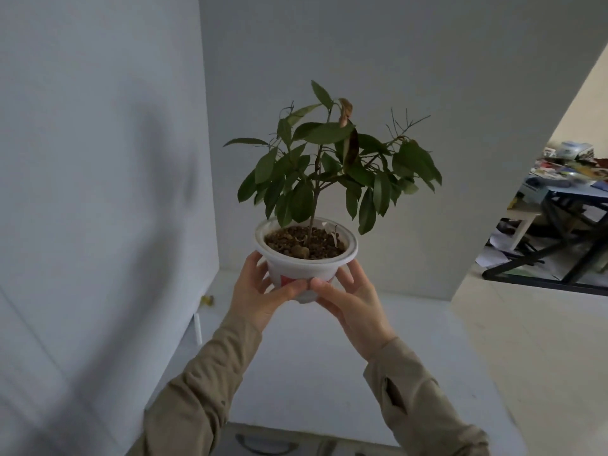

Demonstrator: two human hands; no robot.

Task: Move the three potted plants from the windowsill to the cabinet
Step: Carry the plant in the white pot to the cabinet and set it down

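Note:
A potted plant (pixel 306 255) with dark green leaves and brown soil in a white plastic pot hangs in the air above the white cabinet top (pixel 329 363). My left hand (pixel 260 294) grips the pot's lower left side. My right hand (pixel 352 301) grips its lower right side, thumbs meeting at the front. The pot is upright, clear of the cabinet surface. No other potted plant and no windowsill are in view.
White walls close in on the left and behind the cabinet. A drawer handle (pixel 263 444) shows at the cabinet's front edge. A small yellow object (pixel 207 300) lies at the back left corner. To the right, a doorway shows cluttered tables (pixel 559 199).

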